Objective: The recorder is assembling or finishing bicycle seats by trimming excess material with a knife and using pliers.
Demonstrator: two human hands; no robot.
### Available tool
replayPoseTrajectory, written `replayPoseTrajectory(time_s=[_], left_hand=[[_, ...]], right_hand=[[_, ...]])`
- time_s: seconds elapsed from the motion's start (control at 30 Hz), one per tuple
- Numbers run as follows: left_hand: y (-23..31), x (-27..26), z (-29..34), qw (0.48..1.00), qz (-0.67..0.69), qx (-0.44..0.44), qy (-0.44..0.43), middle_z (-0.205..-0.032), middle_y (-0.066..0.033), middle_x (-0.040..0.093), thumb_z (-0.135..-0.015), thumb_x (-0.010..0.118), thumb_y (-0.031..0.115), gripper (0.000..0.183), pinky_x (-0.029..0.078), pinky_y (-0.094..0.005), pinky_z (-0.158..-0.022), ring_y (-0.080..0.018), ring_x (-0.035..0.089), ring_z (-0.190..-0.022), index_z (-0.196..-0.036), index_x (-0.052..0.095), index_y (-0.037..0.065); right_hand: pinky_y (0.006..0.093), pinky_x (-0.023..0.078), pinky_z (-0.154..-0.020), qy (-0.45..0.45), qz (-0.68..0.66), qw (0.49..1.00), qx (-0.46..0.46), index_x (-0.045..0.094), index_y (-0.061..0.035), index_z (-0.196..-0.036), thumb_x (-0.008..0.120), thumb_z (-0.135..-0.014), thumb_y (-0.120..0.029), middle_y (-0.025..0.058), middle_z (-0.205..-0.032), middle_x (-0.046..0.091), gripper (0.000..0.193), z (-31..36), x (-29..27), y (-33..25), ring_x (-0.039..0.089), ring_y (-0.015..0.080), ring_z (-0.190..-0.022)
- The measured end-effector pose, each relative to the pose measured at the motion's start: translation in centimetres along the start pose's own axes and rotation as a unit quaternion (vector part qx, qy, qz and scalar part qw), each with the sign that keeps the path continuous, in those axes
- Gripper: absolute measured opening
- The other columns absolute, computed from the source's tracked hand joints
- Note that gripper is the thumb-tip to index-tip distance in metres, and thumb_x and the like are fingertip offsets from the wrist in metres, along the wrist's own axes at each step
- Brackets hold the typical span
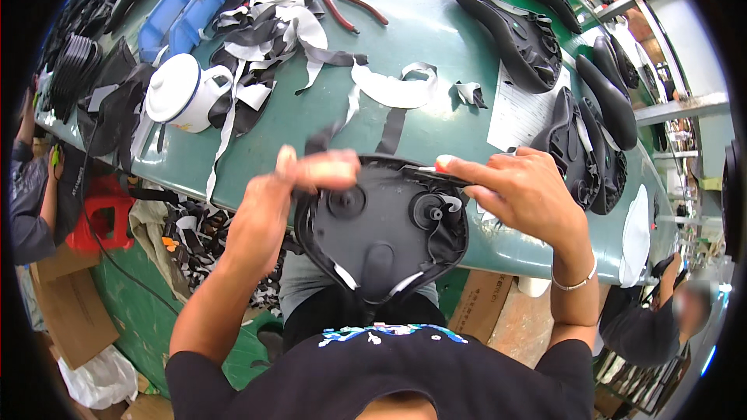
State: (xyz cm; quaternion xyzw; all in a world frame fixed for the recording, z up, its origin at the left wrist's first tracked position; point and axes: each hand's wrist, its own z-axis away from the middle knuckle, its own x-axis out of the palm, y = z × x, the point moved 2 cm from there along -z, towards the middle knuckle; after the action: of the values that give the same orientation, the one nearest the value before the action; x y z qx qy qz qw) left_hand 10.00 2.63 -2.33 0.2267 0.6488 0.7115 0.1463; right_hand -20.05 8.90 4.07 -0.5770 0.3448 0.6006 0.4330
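Observation:
A black bicycle saddle (366, 222) lies underside up against the table's near edge, its wide end away from me and its narrow end towards my lap. Two round sockets and a dark cover folded over the rim show on it. My right hand (529, 190) is closed around a slim dark cutter (426, 171) with a pale blade and a red part under the forefinger. The blade lies along the saddle's far right rim. At the far left rim, my left hand (299, 175) is smeared by motion, next to a blurred dark strip (325, 138); its grip is unclear.
Black and white offcuts (268, 27) heap on the green table (436, 136), beside red-handled pincers (350, 9), a white lidded mug (185, 93) and a blue bin (183, 12). More saddles (513, 39) lie right, near a paper sheet (517, 113). People work at both sides.

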Motion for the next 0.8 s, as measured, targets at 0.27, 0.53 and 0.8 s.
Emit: replayPoseTrajectory(time_s=[0.27, 0.53, 0.8], left_hand=[[11.2, -6.8, -1.9, 0.88, 0.366, 0.277, -0.122, -0.06, -0.003, 0.04, -0.105, 0.028, 0.021, 0.047, 0.034, -0.0446, -0.102, -0.0224, 0.048, -0.082, -0.061, 0.038, 0.009], [2.2, 0.2, -7.8, 0.755, -0.551, 0.244, -0.259, -0.106, -0.0097, 0.065, -0.079, 0.073, 0.024, 0.023, 0.044, -0.0366, -0.086, -0.0234, 0.053, -0.103, -0.082, 0.067, 0.002], [5.3, 2.7, -8.5, 0.991, 0.065, 0.079, -0.09, -0.082, -0.0037, 0.064, -0.101, 0.048, 0.02, 0.026, 0.047, -0.026, -0.075, -0.0118, 0.059, -0.079, -0.087, 0.059, 0.002]], right_hand=[[0.0384, 0.036, -0.052, -0.041, 0.076, 0.988, 0.125, 0.059, -0.0239, -0.131, 0.069, -0.082, -0.022, 0.0032, -0.062, 0.05, 0.05, 3.6, -1.9, -5.8, 0.049, 0.023, -0.054], [0.0386, 0.037, -0.049, -0.01, 0.047, 0.986, 0.162, 0.061, -0.0193, -0.128, 0.068, -0.083, -0.021, 0.0062, -0.057, 0.051, 0.046, 5.5, -1.0, -6.0, 0.052, 0.027, -0.049], [0.0397, 0.038, -0.051, -0.067, 0.04, 0.992, 0.1, 0.055, -0.0212, -0.136, 0.067, -0.084, -0.023, 0.0066, -0.06, 0.053, 0.053, 2.2, -2.3, -5.6, 0.055, 0.0275, -0.052]])
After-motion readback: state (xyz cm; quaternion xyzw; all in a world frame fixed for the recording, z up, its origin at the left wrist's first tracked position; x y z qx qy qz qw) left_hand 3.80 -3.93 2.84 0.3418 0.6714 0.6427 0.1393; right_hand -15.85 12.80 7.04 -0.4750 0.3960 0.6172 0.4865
